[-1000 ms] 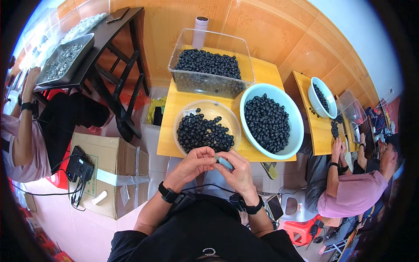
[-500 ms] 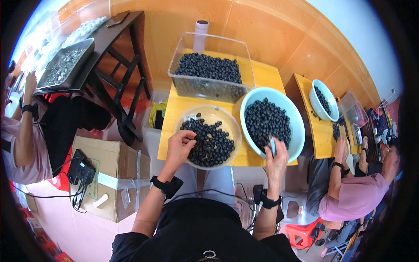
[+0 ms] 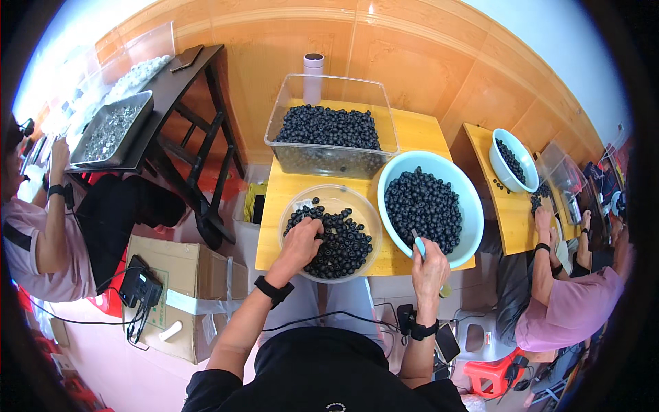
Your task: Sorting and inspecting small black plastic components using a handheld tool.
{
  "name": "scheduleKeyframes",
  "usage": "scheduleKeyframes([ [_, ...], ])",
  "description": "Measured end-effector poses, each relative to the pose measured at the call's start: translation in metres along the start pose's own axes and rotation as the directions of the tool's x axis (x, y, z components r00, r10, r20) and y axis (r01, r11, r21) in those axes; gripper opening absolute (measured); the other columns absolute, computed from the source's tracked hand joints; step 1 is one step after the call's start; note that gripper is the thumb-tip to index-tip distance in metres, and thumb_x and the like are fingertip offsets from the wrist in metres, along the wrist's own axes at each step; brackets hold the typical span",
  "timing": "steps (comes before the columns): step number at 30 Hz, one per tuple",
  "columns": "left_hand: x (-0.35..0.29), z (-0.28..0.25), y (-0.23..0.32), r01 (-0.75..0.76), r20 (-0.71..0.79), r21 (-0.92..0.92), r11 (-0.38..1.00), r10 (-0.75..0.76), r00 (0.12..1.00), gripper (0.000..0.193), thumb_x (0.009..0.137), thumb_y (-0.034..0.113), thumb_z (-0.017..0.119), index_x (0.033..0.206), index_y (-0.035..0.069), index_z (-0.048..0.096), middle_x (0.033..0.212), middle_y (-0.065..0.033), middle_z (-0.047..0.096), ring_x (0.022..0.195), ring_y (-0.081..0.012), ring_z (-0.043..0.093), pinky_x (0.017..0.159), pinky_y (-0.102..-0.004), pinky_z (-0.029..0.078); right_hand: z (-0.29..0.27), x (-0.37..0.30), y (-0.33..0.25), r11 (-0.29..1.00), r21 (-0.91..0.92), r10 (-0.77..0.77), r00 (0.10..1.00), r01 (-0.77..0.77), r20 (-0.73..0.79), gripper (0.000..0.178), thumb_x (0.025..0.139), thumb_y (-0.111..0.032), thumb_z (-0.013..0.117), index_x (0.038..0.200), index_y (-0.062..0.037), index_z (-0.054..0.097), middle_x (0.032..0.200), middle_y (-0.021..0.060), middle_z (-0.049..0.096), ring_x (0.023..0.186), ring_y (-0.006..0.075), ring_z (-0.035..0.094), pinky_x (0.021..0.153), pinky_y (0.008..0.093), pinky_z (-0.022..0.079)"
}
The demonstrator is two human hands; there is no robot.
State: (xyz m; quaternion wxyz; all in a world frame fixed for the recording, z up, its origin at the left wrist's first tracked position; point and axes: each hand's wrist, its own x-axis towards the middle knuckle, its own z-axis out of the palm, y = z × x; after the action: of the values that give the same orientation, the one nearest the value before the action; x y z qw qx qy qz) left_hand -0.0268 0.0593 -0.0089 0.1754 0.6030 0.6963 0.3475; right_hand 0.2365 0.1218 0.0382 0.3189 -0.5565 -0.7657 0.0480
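My left hand [image 3: 302, 245] reaches over the left part of a clear round tub [image 3: 375, 242], its bent fingers down among small round black parts [image 3: 347, 244] with holes in them. What its fingertips pinch, if anything, is hidden. At the near rim of a pale blue basin [image 3: 472, 226], my right hand [image 3: 430, 268] is closed round a small tool with a light blue handle [image 3: 419, 246] and a short grey tip. The tip points toward the heap of black parts [image 3: 422, 206] in the basin.
Behind the tub, a clear rectangular bin [image 3: 329, 160] with more black parts stands on the yellow table [image 3: 274, 233]. A pink bottle [image 3: 313, 79] is at its back. Left are a cardboard box [image 3: 185, 275] and a dark table [image 3: 165, 96]. Other people sit on both sides.
My left hand has gone from the tub's left edge further in over the black parts. In my right hand the tool has turned, and its grey tip now shows. The whole view has shifted slightly.
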Motion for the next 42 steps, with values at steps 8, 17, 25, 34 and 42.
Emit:
scheduleKeyframes([
  [8, -0.002, 0.014, -0.003, -0.086, -0.067, 0.133, 0.987, 0.095, 0.993, 0.014, 0.071, 0.0, 0.064, 0.083, 0.002, 0.056, 0.081, -0.0155, 0.056, 0.082, -0.0354, 0.056, 0.07, -0.0426, 0.045, 0.003, -0.001, -0.001, 1.0, -0.027, -0.004, 1.0, 0.004, 0.002, 0.015, 0.079, -0.009, 0.063, 0.094, -0.0092, 0.064, 0.085, 0.0098, 0.063, 0.071, 0.0348, 0.061, 0.06, 0.043, 0.047],
  [17, -0.004, 0.004, 0.001, -0.083, -0.056, 0.016, 0.996, 0.084, 0.995, 0.013, 0.071, -0.004, 0.058, 0.083, -0.001, 0.058, 0.081, -0.02, 0.059, 0.079, -0.0386, 0.058, 0.07, -0.045, 0.047, 0.004, -0.004, 0.0, 0.998, -0.06, -0.009, 1.0, 0.009, 0.001, 0.017, 0.077, -0.007, 0.063, 0.094, -0.0097, 0.063, 0.083, 0.0106, 0.061, 0.07, 0.0353, 0.061, 0.059, 0.0442, 0.046],
  [25, -0.007, 0.006, -0.006, -0.059, 0.001, 0.015, 0.998, 0.059, 0.998, 0.014, 0.07, -0.004, 0.06, 0.084, 0.0, 0.06, 0.081, -0.0181, 0.057, 0.08, -0.0377, 0.057, 0.07, -0.0426, 0.046, 0.002, -0.003, -0.004, 0.999, -0.051, 0.01, 1.0, -0.009, 0.021, 0.015, 0.078, -0.008, 0.062, 0.093, -0.0079, 0.062, 0.085, 0.0103, 0.062, 0.071, 0.0355, 0.061, 0.06, 0.0439, 0.046],
  [34, -0.003, -0.001, 0.006, -0.041, 0.099, 0.052, 0.998, 0.036, 0.994, 0.01, 0.072, -0.004, 0.054, 0.081, -0.001, 0.058, 0.08, -0.0199, 0.057, 0.081, -0.0396, 0.057, 0.071, -0.0458, 0.046, 0.003, -0.005, -0.001, 0.998, -0.053, -0.017, 1.0, 0.017, -0.002, 0.015, 0.077, -0.008, 0.064, 0.092, -0.0099, 0.062, 0.082, 0.0078, 0.06, 0.067, 0.0337, 0.061, 0.056, 0.0432, 0.046],
  [42, -0.012, -0.017, 0.006, 0.189, 0.06, -0.473, 0.86, -0.182, 0.981, 0.015, 0.081, -0.003, 0.057, 0.094, -0.001, 0.063, 0.086, -0.0127, 0.065, 0.073, -0.0219, 0.064, 0.068, -0.0289, 0.052, 0.001, -0.003, -0.001, 0.974, 0.22, -0.045, 0.999, 0.048, -0.019, 0.013, 0.079, -0.007, 0.063, 0.092, -0.0045, 0.063, 0.079, 0.01, 0.059, 0.068, 0.028, 0.06, 0.057, 0.036, 0.045],
])
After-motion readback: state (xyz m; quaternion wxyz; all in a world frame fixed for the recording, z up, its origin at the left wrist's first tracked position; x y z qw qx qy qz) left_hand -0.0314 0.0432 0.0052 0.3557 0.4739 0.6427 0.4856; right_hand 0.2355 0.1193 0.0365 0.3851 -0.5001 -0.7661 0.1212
